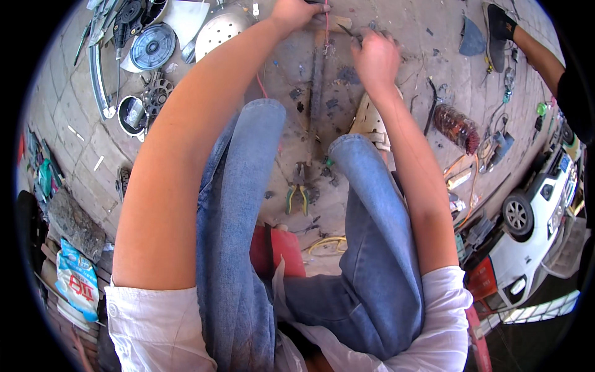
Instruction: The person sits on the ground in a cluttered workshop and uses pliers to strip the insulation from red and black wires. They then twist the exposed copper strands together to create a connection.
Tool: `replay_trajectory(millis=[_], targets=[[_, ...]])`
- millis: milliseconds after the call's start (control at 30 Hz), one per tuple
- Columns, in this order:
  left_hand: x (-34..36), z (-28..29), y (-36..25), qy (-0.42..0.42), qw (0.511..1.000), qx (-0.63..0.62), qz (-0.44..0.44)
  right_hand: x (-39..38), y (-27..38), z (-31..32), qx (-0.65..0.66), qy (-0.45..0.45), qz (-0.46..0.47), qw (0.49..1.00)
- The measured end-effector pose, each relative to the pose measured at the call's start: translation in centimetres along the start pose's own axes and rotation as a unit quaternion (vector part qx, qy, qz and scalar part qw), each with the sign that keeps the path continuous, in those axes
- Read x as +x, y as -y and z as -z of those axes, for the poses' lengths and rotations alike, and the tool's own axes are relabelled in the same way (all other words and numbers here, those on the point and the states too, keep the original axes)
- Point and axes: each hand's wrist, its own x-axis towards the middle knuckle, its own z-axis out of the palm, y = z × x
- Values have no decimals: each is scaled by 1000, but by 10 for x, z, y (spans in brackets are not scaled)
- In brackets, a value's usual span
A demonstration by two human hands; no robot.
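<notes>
At the top of the view, my left hand (pixel 299 13) is closed, its fingertips pinching a thin pink wire (pixel 326 28). To its right, my right hand (pixel 377 59) is closed around a small dark pointed tool, perhaps a knife (pixel 347 31); most of it is hidden by the fingers. Between and below the hands lies a long dark bar (pixel 317 87) with a pale wooden piece (pixel 338 23) across its far end. Pliers with green and yellow handles (pixel 298 193) rest on the ground between my knees.
Motor parts, a grey round cover (pixel 152 46) and a white tub (pixel 131 116) lie at left. A bottle-shaped dark red bundle (pixel 457 128) sits at right, near an orange cord (pixel 476 180). Another person's foot (pixel 494 37) is at upper right; a white car (pixel 527 242) stands beyond.
</notes>
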Motion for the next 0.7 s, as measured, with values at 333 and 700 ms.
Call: replay_trajectory(millis=[333,700], targets=[[-6,-4,-11,-23,999,20,25,-1,5,-6,89,-15,13,996],[-6,-5,-11,-33,999,24,15,4,26,1,126,-17,27,992]])
